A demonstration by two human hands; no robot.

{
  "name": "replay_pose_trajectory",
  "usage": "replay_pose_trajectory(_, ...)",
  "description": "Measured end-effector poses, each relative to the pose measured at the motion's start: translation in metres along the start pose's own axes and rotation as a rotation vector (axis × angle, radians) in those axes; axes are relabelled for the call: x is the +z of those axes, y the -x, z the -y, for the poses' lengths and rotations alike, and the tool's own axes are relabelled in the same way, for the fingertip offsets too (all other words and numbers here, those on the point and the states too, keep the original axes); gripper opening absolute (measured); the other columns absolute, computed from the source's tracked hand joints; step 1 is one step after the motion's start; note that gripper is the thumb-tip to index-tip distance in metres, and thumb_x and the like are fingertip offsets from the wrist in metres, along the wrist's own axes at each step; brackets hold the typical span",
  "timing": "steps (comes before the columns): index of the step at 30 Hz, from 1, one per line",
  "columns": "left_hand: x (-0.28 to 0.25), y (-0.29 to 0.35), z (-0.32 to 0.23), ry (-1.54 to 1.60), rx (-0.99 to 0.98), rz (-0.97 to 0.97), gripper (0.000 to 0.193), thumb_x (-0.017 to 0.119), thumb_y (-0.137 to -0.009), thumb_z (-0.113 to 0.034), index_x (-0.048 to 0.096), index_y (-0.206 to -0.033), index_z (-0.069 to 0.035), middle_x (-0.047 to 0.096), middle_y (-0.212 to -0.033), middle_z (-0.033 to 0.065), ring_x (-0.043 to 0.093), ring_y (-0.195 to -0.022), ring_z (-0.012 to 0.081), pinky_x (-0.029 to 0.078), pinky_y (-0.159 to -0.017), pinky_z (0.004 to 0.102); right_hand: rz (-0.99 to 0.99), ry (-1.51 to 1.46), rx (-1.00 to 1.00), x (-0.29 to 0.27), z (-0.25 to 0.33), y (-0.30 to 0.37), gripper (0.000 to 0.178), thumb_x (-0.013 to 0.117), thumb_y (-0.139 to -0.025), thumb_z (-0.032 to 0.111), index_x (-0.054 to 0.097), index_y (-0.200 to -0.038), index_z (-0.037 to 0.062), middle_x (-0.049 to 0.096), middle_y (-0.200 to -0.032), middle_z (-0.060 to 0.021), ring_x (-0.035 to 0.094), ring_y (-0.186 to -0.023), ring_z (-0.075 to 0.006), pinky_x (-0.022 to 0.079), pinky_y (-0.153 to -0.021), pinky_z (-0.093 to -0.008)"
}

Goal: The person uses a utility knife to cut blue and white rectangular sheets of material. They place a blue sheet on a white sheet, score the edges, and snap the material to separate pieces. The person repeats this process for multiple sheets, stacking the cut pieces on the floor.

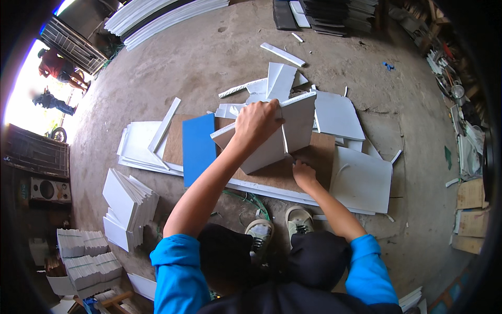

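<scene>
A white foam board (300,123) stands tilted on a brown board (319,152), with a gap running down between it and a second white panel (260,158). My left hand (258,123) is closed over the top edges where the two panels meet. Near the foot of that gap, my right hand (305,174) has its fingers curled around something small that I cannot make out. A flat blue sheet (198,149) lies left of the panels. White offcuts (281,81) are scattered behind them, and a white sheet (362,178) lies to the right.
Stacked white pieces (128,201) stand on the concrete floor (188,68) at the left, with bundled pieces (91,256) beyond. Long sheets (167,18) are piled at the far left. Two people (57,68) are by the bright doorway. Cardboard boxes (470,209) line the right wall.
</scene>
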State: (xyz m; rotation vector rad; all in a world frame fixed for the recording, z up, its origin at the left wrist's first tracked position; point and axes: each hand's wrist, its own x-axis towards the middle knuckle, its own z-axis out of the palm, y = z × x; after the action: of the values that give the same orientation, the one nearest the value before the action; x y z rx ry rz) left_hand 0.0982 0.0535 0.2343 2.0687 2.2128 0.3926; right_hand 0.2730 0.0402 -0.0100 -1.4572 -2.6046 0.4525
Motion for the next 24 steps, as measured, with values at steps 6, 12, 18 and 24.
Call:
replay_pose_trajectory(6,0.006,-0.006,0.016,-0.007,0.046,-0.050,0.038,0.068,-0.068,-0.036,0.056,-0.090,-0.007,0.062,-0.070,0.0137,0.062,-0.068,0.0312,0.048,-0.057,0.0415,0.154,0.012,0.007,-0.017,-0.005,0.010,0.024,0.045,-0.087,0.026,0.046,-0.093,0.0028,0.060,-0.068,-0.0185,0.061,-0.065,-0.0352,0.049,-0.055,-0.0456)
replay_pose_trajectory(12,-0.026,0.005,0.062,0.331,-0.164,-0.091,0.032,0.067,-0.071,-0.031,0.059,-0.095,-0.010,0.063,-0.080,0.0164,0.061,-0.079,0.0310,0.047,-0.069,0.0384,0.145,-0.096,0.021,-0.038,-0.004,0.015,0.029,0.049,-0.084,0.026,0.042,-0.100,0.0033,0.060,-0.075,-0.0187,0.061,-0.069,-0.0360,0.049,-0.059,-0.0475)
replay_pose_trajectory(18,-0.052,0.069,0.116,0.743,-0.549,-0.420,0.033,0.058,-0.082,-0.031,0.056,-0.099,-0.003,0.061,-0.076,0.0110,0.059,-0.070,0.0166,0.046,-0.061,0.0287,0.106,-0.019,-0.103,-0.055,-0.006,0.018,0.036,0.055,-0.080,0.023,0.041,-0.107,0.0023,0.052,-0.100,-0.0206,0.057,-0.089,-0.0353,0.048,-0.071,-0.0449)
replay_pose_trajectory(24,-0.073,0.149,0.168,1.330,-0.882,-0.744,0.035,0.049,-0.088,-0.032,0.049,-0.106,-0.003,0.054,-0.074,0.0053,0.052,-0.062,0.0120,0.042,-0.046,0.0246,0.161,-0.141,-0.263,-0.070,0.029,-0.007,0.037,0.053,-0.082,0.023,0.041,-0.110,0.0009,0.048,-0.107,-0.0241,0.053,-0.101,-0.0323,0.047,-0.077,-0.0430)
